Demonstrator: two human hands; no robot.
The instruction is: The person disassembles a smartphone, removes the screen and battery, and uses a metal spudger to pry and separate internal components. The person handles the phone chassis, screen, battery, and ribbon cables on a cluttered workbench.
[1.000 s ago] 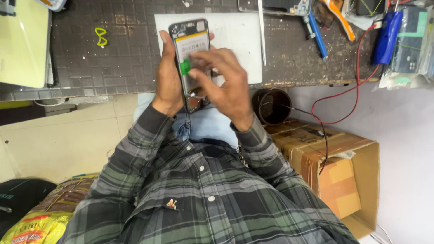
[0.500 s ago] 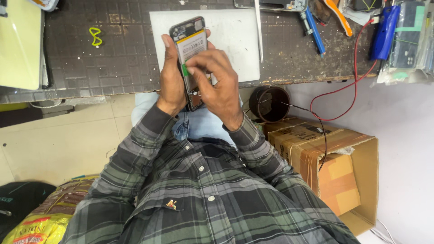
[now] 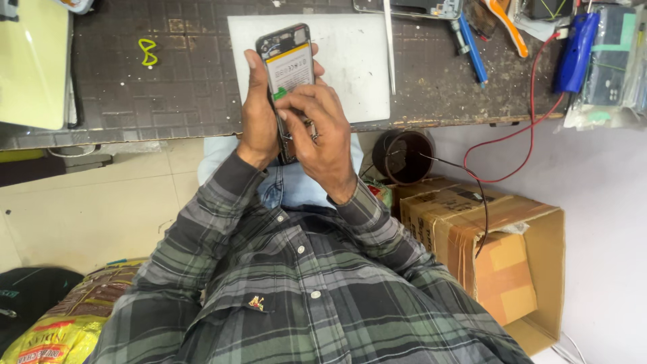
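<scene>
Phone, back off, is gripped in the left hand at upper centre; the right hand pinches a green tab, best peeled slowly.

The desk has a dark, gridded top with a worn front edge. On it lie a white mat, a pale yellow-green board at the far left, a small yellow-green loop, a thin metal rod, a blue pen, an orange-handled tool and a blue cylinder with a red wire trailing over the edge.
</scene>
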